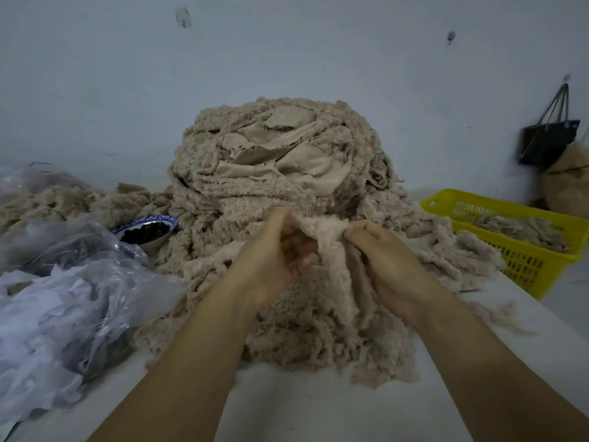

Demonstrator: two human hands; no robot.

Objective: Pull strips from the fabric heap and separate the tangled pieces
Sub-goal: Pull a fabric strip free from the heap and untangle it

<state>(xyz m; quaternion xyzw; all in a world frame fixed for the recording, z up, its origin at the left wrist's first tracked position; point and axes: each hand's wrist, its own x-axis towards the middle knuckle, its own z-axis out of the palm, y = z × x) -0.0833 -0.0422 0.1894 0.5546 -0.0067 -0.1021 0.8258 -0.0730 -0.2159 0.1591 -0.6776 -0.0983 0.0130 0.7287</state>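
Observation:
A tall heap of beige fleecy fabric strips rises on the white table against the wall, and spreads toward me. In front of the heap both hands hold one fluffy beige strip that hangs down between them. My left hand grips its left edge with curled fingers. My right hand pinches its right edge at the top. The strip's lower end merges with the tangled pieces below.
A yellow plastic basket with some strips in it stands at the right. A blue-patterned bowl of dark bits sits left of the heap. Crumpled clear plastic bags and more beige strips fill the left. A dark bag hangs on the wall.

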